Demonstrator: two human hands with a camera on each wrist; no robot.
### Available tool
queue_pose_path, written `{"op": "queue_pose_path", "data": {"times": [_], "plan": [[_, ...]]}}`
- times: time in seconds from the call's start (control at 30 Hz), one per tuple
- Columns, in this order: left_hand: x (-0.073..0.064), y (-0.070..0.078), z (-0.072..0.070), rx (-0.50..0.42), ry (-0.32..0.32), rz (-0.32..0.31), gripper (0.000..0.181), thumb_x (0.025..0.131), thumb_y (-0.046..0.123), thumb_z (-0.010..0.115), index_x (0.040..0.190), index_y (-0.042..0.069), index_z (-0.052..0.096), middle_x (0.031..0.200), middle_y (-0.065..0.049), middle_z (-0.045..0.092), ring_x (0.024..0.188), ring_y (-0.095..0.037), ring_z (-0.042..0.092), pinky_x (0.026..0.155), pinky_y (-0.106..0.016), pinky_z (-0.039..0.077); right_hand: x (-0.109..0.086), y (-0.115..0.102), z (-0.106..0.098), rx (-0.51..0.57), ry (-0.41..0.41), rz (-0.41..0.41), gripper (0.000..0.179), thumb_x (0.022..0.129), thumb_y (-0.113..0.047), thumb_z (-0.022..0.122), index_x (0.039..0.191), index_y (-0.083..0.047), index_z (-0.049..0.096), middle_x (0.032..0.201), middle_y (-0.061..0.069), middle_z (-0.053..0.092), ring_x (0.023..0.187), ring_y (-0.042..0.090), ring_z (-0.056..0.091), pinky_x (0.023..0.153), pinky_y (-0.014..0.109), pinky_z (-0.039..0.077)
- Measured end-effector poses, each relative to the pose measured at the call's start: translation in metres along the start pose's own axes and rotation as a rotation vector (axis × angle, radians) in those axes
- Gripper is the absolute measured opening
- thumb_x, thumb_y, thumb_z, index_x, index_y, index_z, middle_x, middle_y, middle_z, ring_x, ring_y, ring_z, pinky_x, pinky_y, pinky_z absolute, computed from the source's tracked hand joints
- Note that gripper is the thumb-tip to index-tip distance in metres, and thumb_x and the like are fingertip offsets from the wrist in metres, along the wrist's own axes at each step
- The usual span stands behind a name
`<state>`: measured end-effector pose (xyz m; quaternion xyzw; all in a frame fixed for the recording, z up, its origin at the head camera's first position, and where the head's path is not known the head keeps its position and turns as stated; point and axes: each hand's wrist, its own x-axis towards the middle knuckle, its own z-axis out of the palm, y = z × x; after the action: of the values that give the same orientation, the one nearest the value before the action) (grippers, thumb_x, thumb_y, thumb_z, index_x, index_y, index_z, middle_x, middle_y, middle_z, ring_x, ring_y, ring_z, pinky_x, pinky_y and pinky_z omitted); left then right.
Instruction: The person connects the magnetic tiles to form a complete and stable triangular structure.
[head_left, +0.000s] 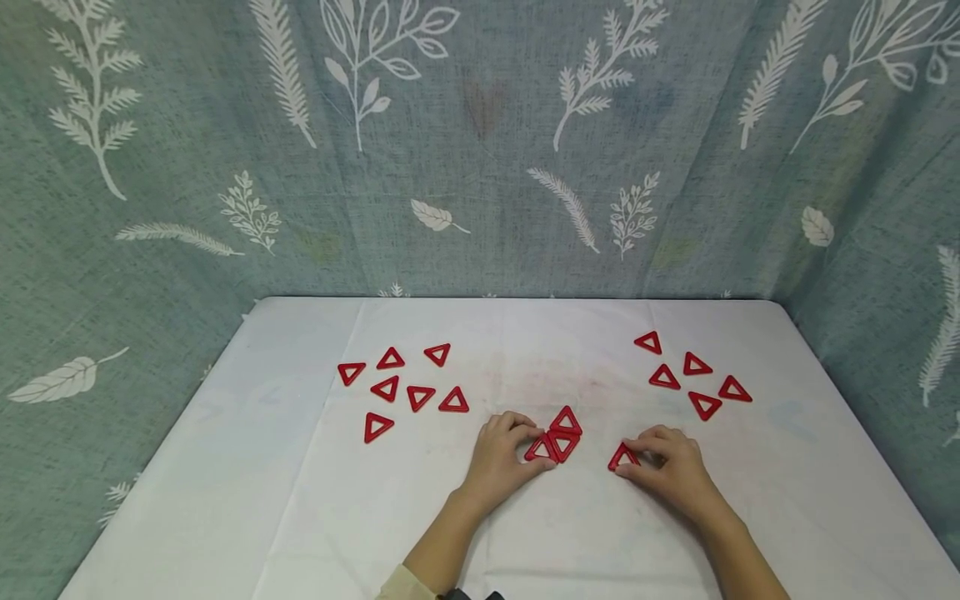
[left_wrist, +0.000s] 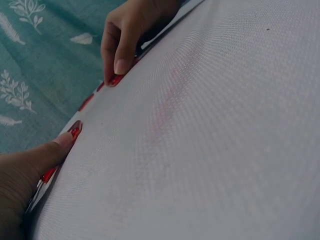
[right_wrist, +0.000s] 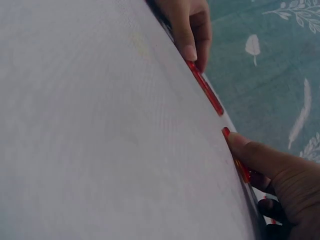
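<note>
In the head view, three red open-centred triangles lie edge to edge in the middle of the table. My left hand (head_left: pixel 501 457) pinches the left triangle (head_left: pixel 531 454) of this group between thumb and fingers. Beside it are the middle triangle (head_left: pixel 563 446) and the upper triangle (head_left: pixel 566 419). A short gap to the right, my right hand (head_left: pixel 670 467) grips a separate red triangle (head_left: pixel 615 457) by its right side. The right wrist view shows my right thumb along the edge of this held triangle (right_wrist: pixel 236 157), low over the white cloth.
Several more red triangles lie scattered at the back left, one of them the triangle (head_left: pixel 453 400) nearest my left hand. Another loose set, with a triangle (head_left: pixel 705 406) at its front, is at the back right. A leaf-patterned curtain (head_left: pixel 480 167) borders the white table (head_left: pixel 300 517).
</note>
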<state>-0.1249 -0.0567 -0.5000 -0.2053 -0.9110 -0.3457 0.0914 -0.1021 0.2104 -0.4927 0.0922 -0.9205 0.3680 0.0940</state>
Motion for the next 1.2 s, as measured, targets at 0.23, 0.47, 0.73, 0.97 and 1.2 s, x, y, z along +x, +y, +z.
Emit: {"op": "queue_pose_path", "data": {"times": [0.23,0.47,0.73,0.97,1.2], "plan": [[0.0,-0.001,0.001,0.002,0.001,0.0,0.04,0.072,0.036,0.081,0.105,0.015,0.072,0.105,0.005,0.058,0.098,-0.012,0.049,0.087,-0.033,0.039,0.004,-0.009,0.009,-0.008,-0.021,-0.009,0.037,0.064,-0.029,0.087,0.095,-0.012,0.077,0.084,-0.008,0.06,0.079,0.011,0.047,0.073,0.035,0.028],[0.0,0.0,0.0,0.004,-0.001,-0.008,0.04,0.072,0.035,0.081,0.104,0.015,0.071,0.105,0.005,0.057,0.099,-0.012,0.049,0.087,-0.034,0.04,0.006,-0.014,0.017,-0.012,-0.003,-0.065,0.037,0.062,-0.025,0.088,0.094,-0.012,0.077,0.081,-0.011,0.06,0.077,0.007,0.047,0.071,0.033,0.027],[0.0,-0.002,0.002,0.019,0.02,0.022,0.04,0.071,0.035,0.082,0.104,0.014,0.072,0.104,0.005,0.058,0.097,-0.013,0.049,0.086,-0.032,0.04,0.009,-0.022,0.026,-0.003,-0.019,-0.074,0.036,0.063,-0.025,0.087,0.095,-0.011,0.077,0.081,-0.01,0.06,0.077,0.009,0.048,0.072,0.034,0.027],[-0.001,-0.002,0.002,0.028,0.025,0.031,0.041,0.071,0.036,0.082,0.103,0.014,0.072,0.104,0.004,0.058,0.097,-0.013,0.049,0.086,-0.033,0.04,0.012,-0.027,0.034,0.001,0.016,-0.147,0.036,0.062,-0.022,0.087,0.094,-0.01,0.076,0.082,-0.009,0.061,0.077,0.006,0.046,0.071,0.033,0.027],[0.0,-0.002,0.002,0.027,0.041,0.052,0.041,0.07,0.038,0.082,0.101,0.014,0.071,0.104,0.004,0.058,0.097,-0.013,0.049,0.086,-0.033,0.04,0.015,-0.026,0.041,-0.007,0.052,-0.201,0.037,0.061,-0.024,0.088,0.092,-0.01,0.076,0.082,-0.008,0.061,0.076,0.005,0.045,0.069,0.031,0.025]]}}
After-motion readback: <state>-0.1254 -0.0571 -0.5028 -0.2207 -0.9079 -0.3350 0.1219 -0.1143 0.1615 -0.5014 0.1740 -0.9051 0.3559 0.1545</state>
